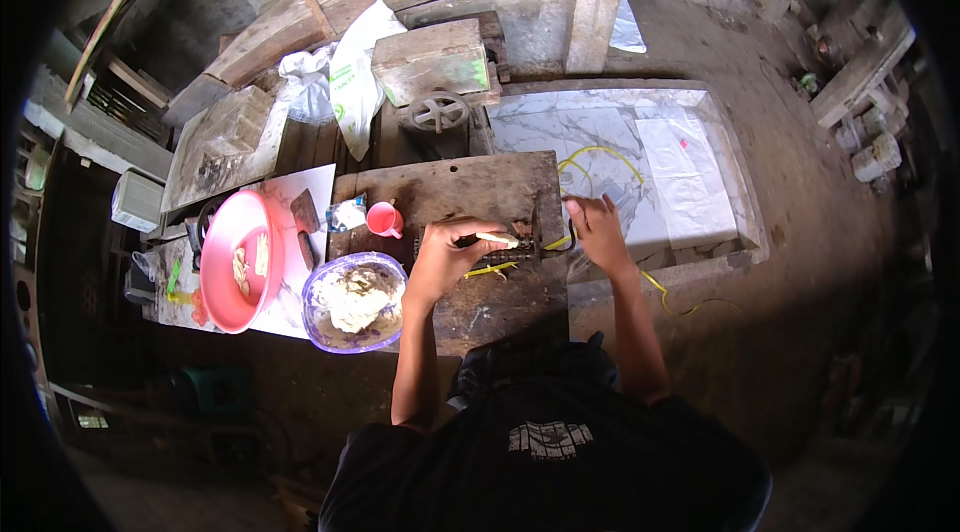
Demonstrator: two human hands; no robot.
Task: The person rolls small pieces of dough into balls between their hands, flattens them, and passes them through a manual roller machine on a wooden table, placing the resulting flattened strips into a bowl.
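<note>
Nearest, a purple bowl [354, 302] of pale dough is seen at the tabletop's [500, 307] near left corner. Just right of it, the left hand [447, 257] is closed around a pale stick [497, 240], pinched at the fingertips; the stick's long axis runs left to right, pointing towards the right hand [597, 230]. A dark mould [500, 254] lies directly under the stick, between both hands, nearer the left. The right hand is spread open, palm down, on clear plastic [600, 262] at the tabletop's right edge, nothing gripped. A pink cup [385, 220] and pink basin [238, 260] are seen leftward. Farther off, a marble slab [620, 142] and yellow cord [600, 157] are found.
</note>
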